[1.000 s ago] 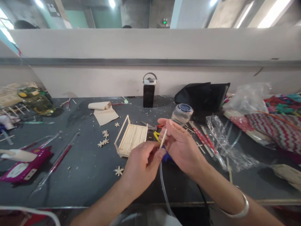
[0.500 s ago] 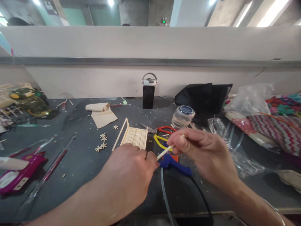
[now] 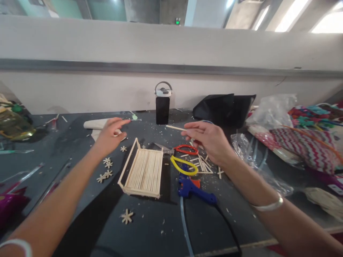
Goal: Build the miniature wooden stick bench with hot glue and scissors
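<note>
Seen from the wearer's head, two bare hands reached over a dark table [image 3: 150, 228]. The right hand [image 3: 205, 139] pinched a thin pale wooden stick [image 3: 174, 127] between thumb and fingers, its free end pointing left toward the other hand. The left hand [image 3: 111, 134] was open, thumb apart and fingers pointing right, in front of a paper roll [image 3: 93, 124]; whether it touched the paper could not be told. Nearer the wearer, between the two hands, sat a small slatted stick frame [image 3: 144, 171]. Scissors [image 3: 179, 147] with a red handle loop lay left of the right hand and slightly nearer; a blue glue gun [image 3: 191, 188] lay nearer still. Short cut sticks [image 3: 203, 165] were scattered just nearer than the right hand. Beyond both hands, between them, stood a black bottle [image 3: 162, 110].
</note>
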Available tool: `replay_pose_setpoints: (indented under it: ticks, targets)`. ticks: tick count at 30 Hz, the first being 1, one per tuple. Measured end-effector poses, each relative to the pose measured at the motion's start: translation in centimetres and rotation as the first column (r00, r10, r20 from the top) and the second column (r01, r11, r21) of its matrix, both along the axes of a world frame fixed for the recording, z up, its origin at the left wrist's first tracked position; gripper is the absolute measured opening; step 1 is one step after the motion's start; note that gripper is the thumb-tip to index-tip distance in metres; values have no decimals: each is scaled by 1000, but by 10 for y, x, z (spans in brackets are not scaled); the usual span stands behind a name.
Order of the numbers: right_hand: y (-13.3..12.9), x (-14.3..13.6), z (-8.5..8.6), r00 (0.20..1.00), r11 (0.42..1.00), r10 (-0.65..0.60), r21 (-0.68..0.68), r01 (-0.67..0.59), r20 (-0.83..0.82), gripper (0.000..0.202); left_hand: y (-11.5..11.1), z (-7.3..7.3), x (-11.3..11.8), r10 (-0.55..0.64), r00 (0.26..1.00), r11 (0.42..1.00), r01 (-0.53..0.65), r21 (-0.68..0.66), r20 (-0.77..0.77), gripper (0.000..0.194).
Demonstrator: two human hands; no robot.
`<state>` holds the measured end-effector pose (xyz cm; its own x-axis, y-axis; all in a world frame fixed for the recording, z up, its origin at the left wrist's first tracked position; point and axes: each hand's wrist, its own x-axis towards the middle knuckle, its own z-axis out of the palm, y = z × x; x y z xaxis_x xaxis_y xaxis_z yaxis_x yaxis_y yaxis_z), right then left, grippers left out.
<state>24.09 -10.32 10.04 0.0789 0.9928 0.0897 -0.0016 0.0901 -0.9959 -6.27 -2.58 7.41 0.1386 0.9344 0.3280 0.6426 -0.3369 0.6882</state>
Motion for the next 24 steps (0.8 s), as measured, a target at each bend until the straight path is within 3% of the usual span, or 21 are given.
replay_pose_setpoints:
  ticks: [2,4,7,9,11,14,17,20,24]
  targets:
    - [19,-8,-10,996,999,4,-43,0,85,18,6,-17,12,-104,984,987,121,-109,146,43]
    - [36,-18,-16,989,998,43,-42,-38,142,14,5,-25,24,-187,917,934,277,-224,353,46]
    - [54,-39,-20,963,989,145,-28,-143,225,10,1,-28,35,-220,806,887,400,-232,549,51]
    - [62,-54,-22,936,972,230,-15,-234,265,8,1,-28,37,-216,787,881,413,-233,578,44]
    - [67,-68,-24,918,956,283,-12,-292,276,8,4,-27,35,-198,813,893,380,-241,547,34]
    - [66,-76,-24,908,959,275,-25,-282,317,11,7,-28,32,-178,875,920,311,-240,451,27]
    - [51,-61,-19,883,978,130,87,-188,451,19,6,-31,29,-105,898,946,223,-236,426,27]
    - [25,-20,-12,803,962,-72,255,-102,591,20,-2,-35,28,2,869,956,144,-255,496,24]
    - [-20,40,-14,634,973,-188,230,17,750,12,-21,-36,30,90,851,938,102,-331,518,40]
